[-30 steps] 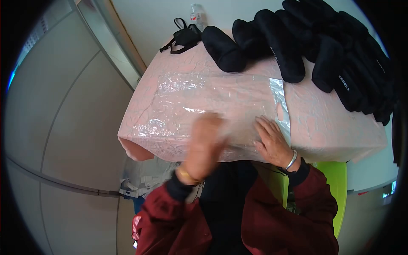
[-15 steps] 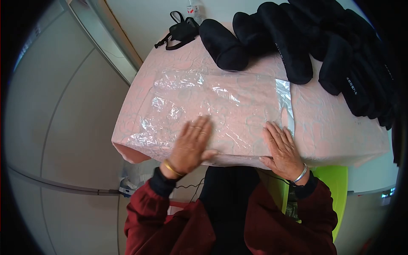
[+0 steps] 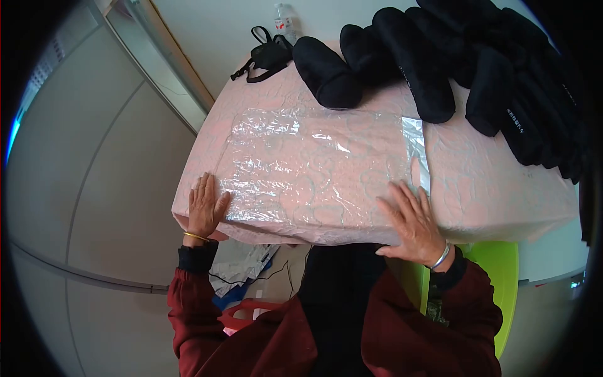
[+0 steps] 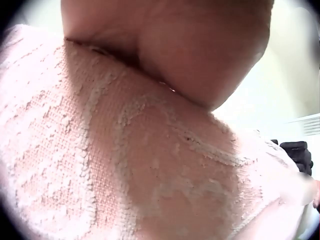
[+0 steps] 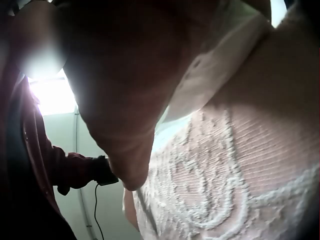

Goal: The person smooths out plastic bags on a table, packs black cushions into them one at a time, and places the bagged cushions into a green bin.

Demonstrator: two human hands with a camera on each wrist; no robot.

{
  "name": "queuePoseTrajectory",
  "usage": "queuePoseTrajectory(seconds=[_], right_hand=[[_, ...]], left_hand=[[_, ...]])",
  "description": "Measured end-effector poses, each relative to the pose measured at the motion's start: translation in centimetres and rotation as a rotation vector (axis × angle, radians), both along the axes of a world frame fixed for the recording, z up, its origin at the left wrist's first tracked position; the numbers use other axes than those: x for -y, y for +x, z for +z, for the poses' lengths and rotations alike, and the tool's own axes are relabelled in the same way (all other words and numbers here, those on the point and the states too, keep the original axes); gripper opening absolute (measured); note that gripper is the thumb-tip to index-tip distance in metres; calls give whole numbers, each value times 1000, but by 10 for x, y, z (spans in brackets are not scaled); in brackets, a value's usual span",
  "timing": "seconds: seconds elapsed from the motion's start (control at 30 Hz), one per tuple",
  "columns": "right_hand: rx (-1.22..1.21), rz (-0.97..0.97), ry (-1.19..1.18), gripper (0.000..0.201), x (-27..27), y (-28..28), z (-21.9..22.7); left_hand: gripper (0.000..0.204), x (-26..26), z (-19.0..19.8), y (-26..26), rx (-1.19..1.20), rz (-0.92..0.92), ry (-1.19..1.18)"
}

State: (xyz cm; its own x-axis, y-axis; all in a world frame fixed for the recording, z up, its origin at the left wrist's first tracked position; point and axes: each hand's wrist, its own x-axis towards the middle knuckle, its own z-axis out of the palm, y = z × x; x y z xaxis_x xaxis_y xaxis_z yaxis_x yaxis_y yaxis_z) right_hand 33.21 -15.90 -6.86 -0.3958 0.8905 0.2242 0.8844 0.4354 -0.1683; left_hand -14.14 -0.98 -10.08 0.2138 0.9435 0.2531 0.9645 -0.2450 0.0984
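Note:
A clear plastic bag (image 3: 352,169) lies flat across the pink patterned tablecloth (image 3: 483,188), its left part creased and shiny. Along its right end runs a silvery white strip (image 3: 412,130) with an oval handle hole. My left hand (image 3: 204,204) rests with straight fingers at the bag's near left corner, on the table's front edge. In the left wrist view the palm (image 4: 165,45) presses against the cloth. Fingers spread, my right hand (image 3: 414,223) lies on the bag's near right corner beside the strip. The right wrist view shows that hand's thumb (image 5: 132,170) by the cloth.
Black padded boot-shaped things (image 3: 427,88) are heaped along the back and right of the table. At the back left are a black strapped pouch (image 3: 271,55) and a plastic bottle (image 3: 284,25). A green bin (image 3: 502,270) stands below the right edge; a red stool (image 3: 251,308) is under the front.
My left hand has swept left over the bag from its middle to the near left corner. The right hand stays at the right end, its fingers now spread wider.

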Motion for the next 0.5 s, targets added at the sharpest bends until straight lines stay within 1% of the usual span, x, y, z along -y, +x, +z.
queuePoseTrajectory(seconds=[0.03,0.07,0.1,0.13,0.17,0.2,0.23,0.27,0.3,0.4,0.43,0.5], right_hand=[[0,1,3,92,3,-4,0],[-14,21,11,86,7,-8,-1],[-29,40,18,81,10,-13,-3],[-44,58,22,76,11,-16,-5],[-46,60,18,76,9,-18,-10],[-55,55,57,69,4,-19,-17],[-62,50,99,63,-3,-20,-22],[-67,45,146,57,-6,-20,-25],[-62,46,149,57,-7,-19,-25],[-148,57,140,48,-5,-14,-22],[-142,46,138,48,-2,-10,-20],[-129,28,130,46,5,-2,-18]], left_hand=[[74,0,-1,-1,32,-10,-12],[75,1,-1,-2,63,-19,-24],[73,8,2,9,66,-105,77],[72,19,8,30,67,-190,174],[71,34,22,60,58,-277,215],[70,51,34,93,50,-362,255],[66,65,38,123,69,-468,199],[62,73,38,141,89,-575,146],[62,73,37,142,93,-574,151],[49,61,22,150,92,-678,151],[49,56,15,144,99,-688,150],[33,52,3,112,169,-567,271]])
